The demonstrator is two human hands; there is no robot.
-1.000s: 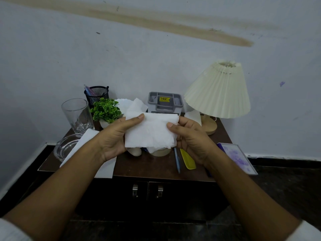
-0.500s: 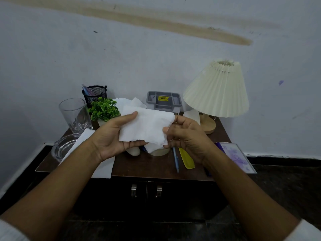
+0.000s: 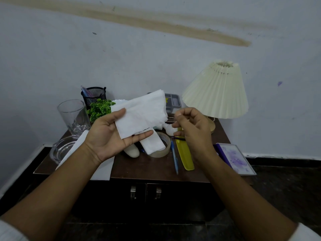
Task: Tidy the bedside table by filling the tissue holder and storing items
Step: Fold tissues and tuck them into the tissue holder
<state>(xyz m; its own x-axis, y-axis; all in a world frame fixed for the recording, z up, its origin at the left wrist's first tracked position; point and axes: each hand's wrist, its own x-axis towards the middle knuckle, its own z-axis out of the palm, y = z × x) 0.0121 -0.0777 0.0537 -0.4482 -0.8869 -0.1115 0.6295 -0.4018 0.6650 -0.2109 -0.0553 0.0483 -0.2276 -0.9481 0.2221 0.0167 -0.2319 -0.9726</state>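
The tidying looks barely begun, judging by how much lies loose. Left of centre in the frame, the left hand [image 3: 109, 136] holds a white tissue [image 3: 140, 115] above the counter [image 3: 147, 168], with the thumb pressed across the near edge and the fingers flat beneath. The sheet is creased and rises toward the centre. The right hand [image 3: 192, 126], just right of centre, is clear of the tissue, its fingers loosely curled with nothing in them that I can see. Behind the small green plant [image 3: 100, 107] shows a white scalloped rim [image 3: 116, 102]. It may be the tissue holder, but too little is visible to tell how full it is. The held tissue is not yet in it. Several things seem left to store. The blue pen [image 3: 174, 157] and the yellow strip [image 3: 185, 155] lie side by side at centre right. The tape roll [image 3: 163, 150] has a folded tissue [image 3: 152, 144] draped over it. A further white sheet [image 3: 102, 169] hangs over the counter's front edge at lower left. The mesh pen cup [image 3: 93, 94] and the grey tray [image 3: 172, 101] at the back look like likely places for the small items.
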